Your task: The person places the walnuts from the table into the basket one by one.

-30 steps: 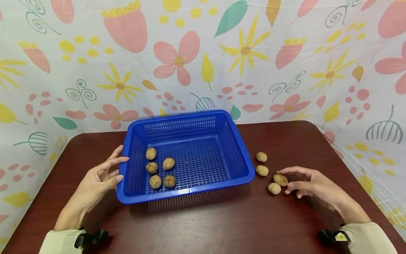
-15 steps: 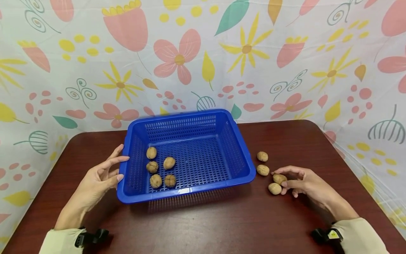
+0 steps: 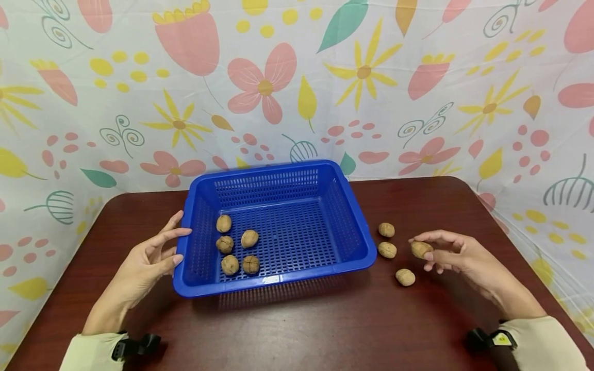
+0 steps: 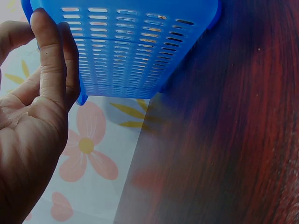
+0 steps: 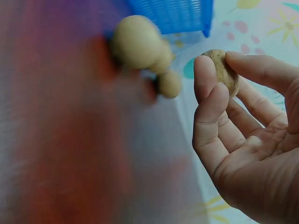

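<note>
My right hand [image 3: 464, 260] pinches a walnut [image 3: 421, 250] between thumb and fingertips, raised off the table in the right wrist view. Near it on the table lie three more: one walnut [image 3: 406, 277] in front, a second walnut [image 3: 387, 250] to the left and a third walnut [image 3: 386, 230] behind that. A blue plastic basket [image 3: 303, 271] stands at the middle of the table, with several walnuts [image 3: 229, 265] in its left part. At the basket's left rim, my left hand [image 3: 144, 265] touches the edge with extended fingers and thumb; the left wrist view shows them against the rim [image 4: 215, 9].
The dark red-brown table [image 3: 297, 330] stretches in front of the basket and to both sides. Behind it hangs a white cloth [image 3: 287, 139] printed with flowers and leaves, close to the basket's back rim.
My right hand has closed its fingertips on the walnut and lifted it up and to the right, away from the front walnut. My left hand stays at the basket rim.
</note>
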`<action>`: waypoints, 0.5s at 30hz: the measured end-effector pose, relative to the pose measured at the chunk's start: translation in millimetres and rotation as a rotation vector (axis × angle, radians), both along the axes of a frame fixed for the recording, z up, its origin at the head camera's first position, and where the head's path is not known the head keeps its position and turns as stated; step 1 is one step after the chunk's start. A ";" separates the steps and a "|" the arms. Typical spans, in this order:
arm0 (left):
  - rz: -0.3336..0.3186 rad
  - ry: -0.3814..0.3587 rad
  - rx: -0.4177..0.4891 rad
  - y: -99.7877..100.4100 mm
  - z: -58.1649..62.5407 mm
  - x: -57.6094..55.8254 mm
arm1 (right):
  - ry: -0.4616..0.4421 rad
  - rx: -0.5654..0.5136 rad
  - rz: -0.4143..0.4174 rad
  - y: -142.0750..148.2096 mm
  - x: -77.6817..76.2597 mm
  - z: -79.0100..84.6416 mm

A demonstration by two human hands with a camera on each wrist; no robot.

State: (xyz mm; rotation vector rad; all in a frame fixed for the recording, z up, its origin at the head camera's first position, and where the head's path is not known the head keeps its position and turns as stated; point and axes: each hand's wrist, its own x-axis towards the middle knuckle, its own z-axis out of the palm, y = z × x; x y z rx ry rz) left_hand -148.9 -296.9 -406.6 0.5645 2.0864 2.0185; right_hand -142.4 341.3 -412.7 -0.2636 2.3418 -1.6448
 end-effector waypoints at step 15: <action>-0.014 0.001 0.021 0.1 -0.8 0.7 | 0.151 -0.100 0.097 -61.1 -45.3 80.3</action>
